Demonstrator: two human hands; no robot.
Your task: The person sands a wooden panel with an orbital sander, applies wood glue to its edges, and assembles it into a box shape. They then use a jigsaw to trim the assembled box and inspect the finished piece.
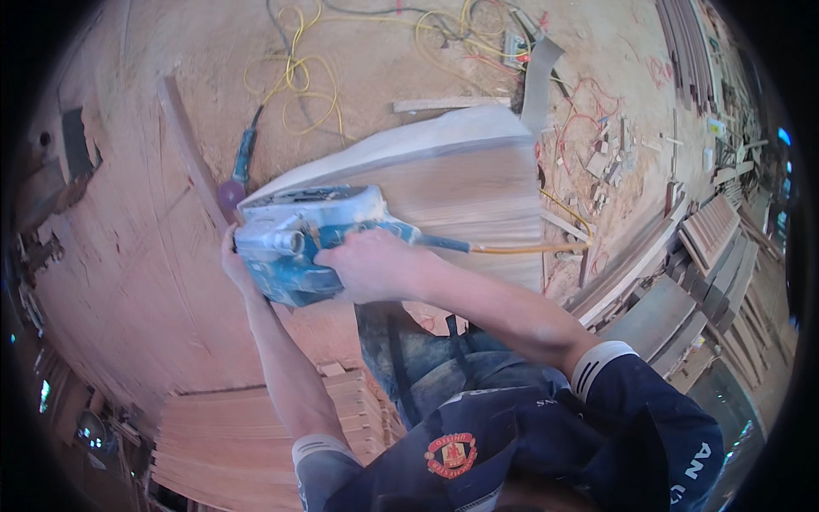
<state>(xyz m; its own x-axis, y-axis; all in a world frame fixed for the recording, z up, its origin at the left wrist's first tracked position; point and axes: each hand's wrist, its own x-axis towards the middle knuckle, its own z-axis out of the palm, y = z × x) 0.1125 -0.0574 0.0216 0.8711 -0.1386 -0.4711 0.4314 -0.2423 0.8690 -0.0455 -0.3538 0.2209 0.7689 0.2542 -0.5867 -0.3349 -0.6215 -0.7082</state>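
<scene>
A dusty blue belt sander [290, 275] sits at the left end of a wide wooden panel [490, 192] whose far edge is pale and curved. Wrapped round the sander's rear handle is my right hand [375, 266]. My left hand [235, 260] grips the sander's front left side, its fingers partly hidden by the body. From the back of the handle an orange power cord [529, 248] runs off to the right over the panel. Just beyond the sander's front lies a blue angle grinder [244, 160] with a purple disc.
Yellow cables [294, 72] lie looped on the dusty ground at the far side. A long narrow board [189, 145] stretches beside the grinder. Stacked boards [247, 444] are near me at left, and more timber [674, 294] is piled at right. Wood scraps [604, 162] litter the ground.
</scene>
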